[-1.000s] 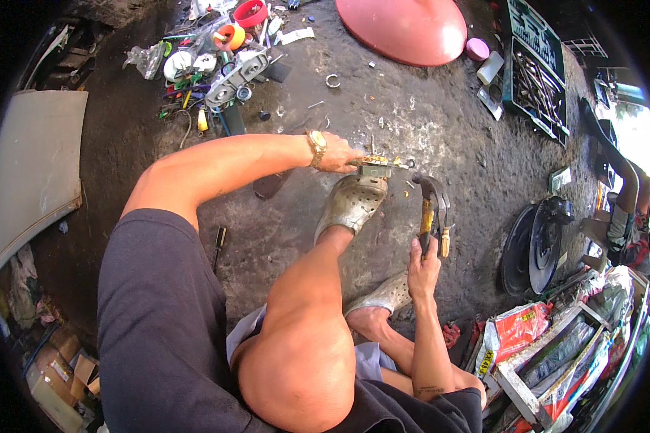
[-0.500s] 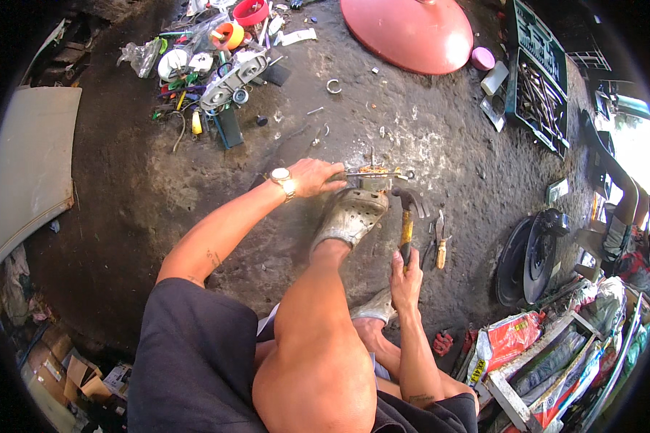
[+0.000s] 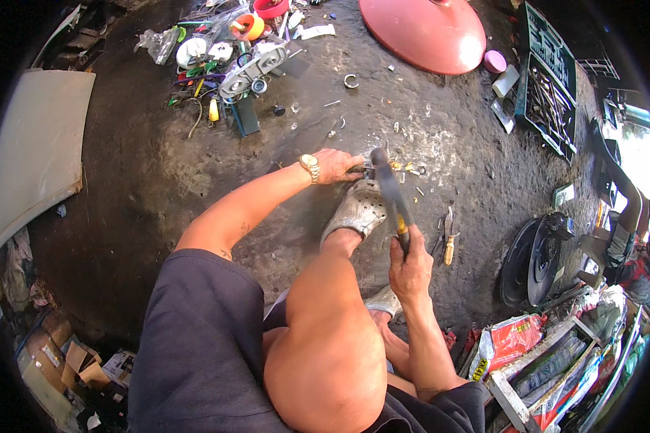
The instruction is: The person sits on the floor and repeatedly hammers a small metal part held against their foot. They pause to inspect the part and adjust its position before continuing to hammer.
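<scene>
My right hand [image 3: 412, 268] is closed round the black and yellow handle of a hammer [image 3: 392, 189]. The hammer's head overlaps the work spot in front of my foot, so part of what lies there is hidden. At its left, my left hand [image 3: 337, 167] grips the dark handle of a slim tool [image 3: 357, 169] whose far part is masked by the hammer. A rusty, yellowish metal part [image 3: 409, 167] shows just right of the hammer head. My clog [image 3: 362, 208] is planted close against the work spot. Pliers and a tan-handled tool [image 3: 449, 249] lie right of the hammer.
A heap of plastic and metal bits [image 3: 247, 72] lies at the far left. Beyond the work sits a red dome-shaped cover [image 3: 426, 36]. An opened tool case [image 3: 549, 94] is at the far right, with black discs [image 3: 531, 260] nearer. A pale panel [image 3: 40, 144] stands left.
The hammer has come up and swung left, its head now in front of the held tool. My left hand keeps its grip. The whole view has shifted slightly.
</scene>
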Motion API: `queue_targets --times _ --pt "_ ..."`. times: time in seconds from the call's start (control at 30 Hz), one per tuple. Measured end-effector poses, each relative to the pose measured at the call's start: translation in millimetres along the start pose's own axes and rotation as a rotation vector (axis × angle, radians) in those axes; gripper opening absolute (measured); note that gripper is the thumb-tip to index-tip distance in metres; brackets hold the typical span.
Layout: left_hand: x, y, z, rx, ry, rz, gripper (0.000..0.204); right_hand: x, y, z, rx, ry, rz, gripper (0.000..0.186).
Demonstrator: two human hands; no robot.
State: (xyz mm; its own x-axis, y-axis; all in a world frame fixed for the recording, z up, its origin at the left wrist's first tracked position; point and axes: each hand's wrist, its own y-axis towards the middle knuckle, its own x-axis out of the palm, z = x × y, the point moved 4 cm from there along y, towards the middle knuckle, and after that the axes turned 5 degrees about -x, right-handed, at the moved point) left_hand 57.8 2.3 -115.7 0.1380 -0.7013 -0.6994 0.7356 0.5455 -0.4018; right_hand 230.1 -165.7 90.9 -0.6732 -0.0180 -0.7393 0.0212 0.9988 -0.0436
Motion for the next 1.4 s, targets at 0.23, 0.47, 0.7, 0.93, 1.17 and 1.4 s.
queue_targets --times 0.23,0.47,0.7,0.93,1.17,1.4 --pt "10 -4 -5 -0.031 -0.009 0.044 0.043 18 12 10 0.203 -0.291 -0.332 0.034" --pt "6 1 13 0.028 0.034 0.038 0.042 27 8 45 0.347 -0.263 -0.363 0.034" --pt "-68 42 14 0.238 0.307 -0.122 0.036 -9 -69 58 0.456 -0.073 -0.166 0.037" --pt "-61 14 24 0.125 0.210 -0.089 0.041 4 -130 137 0.761 -0.153 -0.019 0.044" --pt "-36 -56 37 -0.543 -0.755 0.282 0.073 15 -44 138 0.531 -0.515 0.188 0.046" --pt "12 -15 40 -0.612 -0.738 0.362 0.074 112 93 193 0.632 0.553 0.022 0.043"
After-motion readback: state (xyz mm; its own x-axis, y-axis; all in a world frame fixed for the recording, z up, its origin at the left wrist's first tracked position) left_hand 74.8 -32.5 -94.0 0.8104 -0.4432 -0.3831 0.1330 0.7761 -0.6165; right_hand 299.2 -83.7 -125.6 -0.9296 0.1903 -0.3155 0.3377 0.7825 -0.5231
